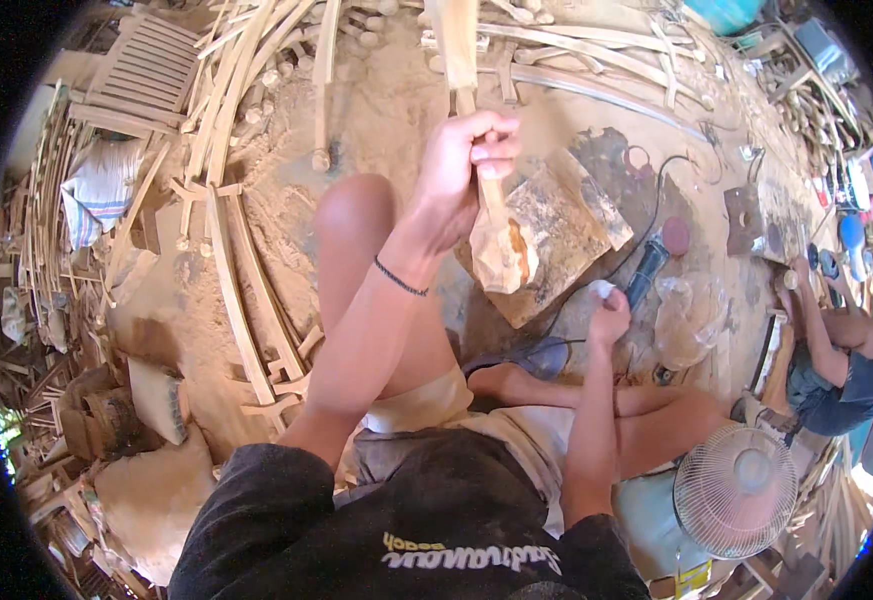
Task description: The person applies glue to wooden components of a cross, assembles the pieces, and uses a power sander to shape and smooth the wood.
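My left hand [471, 155] is wrapped round the narrow part of a long carved piece of pale wood [454, 45]. Its thick, rough-cut end [502, 260] hangs over a wooden board [566, 235] on the floor; a brown gouge or dark patch shows on that end. At my right, my right hand [609, 320] is closed, with a small white piece [601, 289] pinched at its fingertips; I cannot make out what it is. Just beyond that hand lies a dark angle grinder [646, 272] with a reddish disc [675, 236], its cord running past the board.
A clear plastic bag [689, 318] lies right of the grinder. A fan [736, 490] stands at my lower right, near a seated co-worker [841, 365]. Long wooden parts [231, 270] lie on the dusty floor at left, more along the back [596, 50]. A slatted wooden panel [141, 70] is far left.
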Tool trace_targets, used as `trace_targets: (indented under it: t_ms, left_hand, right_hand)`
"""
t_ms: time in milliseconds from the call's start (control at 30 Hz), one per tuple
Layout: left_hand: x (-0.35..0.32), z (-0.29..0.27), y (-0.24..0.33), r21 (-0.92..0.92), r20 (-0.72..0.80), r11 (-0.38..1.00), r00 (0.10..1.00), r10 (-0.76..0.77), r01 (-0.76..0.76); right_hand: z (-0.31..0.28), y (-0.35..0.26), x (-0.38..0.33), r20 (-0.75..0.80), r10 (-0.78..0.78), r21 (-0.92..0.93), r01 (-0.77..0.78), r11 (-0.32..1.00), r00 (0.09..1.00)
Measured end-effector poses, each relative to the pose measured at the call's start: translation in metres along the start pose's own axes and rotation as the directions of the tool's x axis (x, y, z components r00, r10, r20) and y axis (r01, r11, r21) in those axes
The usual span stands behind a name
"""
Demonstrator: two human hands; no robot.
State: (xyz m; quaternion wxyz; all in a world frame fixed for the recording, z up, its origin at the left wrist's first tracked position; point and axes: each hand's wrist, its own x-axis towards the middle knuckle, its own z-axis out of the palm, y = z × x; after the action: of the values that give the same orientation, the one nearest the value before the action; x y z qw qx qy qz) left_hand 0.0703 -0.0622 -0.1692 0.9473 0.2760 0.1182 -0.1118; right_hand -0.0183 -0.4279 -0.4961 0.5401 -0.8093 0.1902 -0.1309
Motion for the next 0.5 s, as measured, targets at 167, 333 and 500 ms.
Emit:
trace_targets:
  t_ms: [167, 333, 500]
  left_hand:
    - [0.005, 0.003, -0.019, 0.166, -0.119, 0.986, 0.993, 0.012, 0.008]
    - [-0.003, -0.026, -0.017, 0.29, -0.173, 0.948, 0.981, -0.081, 0.13]
    - [-0.016, -0.035, -0.003, 0.217, -0.074, 0.974, 0.996, -0.048, 0.063]
  right_hand:
    - [0.028, 0.048, -0.01, 0.02, 0.035, -0.244, -0.029, 0.969, 0.999]
    - [0.028, 0.074, 0.009, 0.087, -0.048, -0.469, 0.083, 0.88, 0.995]
    - [-0.027, 0.057, 0.036, -0.009, 0.116, -0.693, -0.09, 0.715, 0.993]
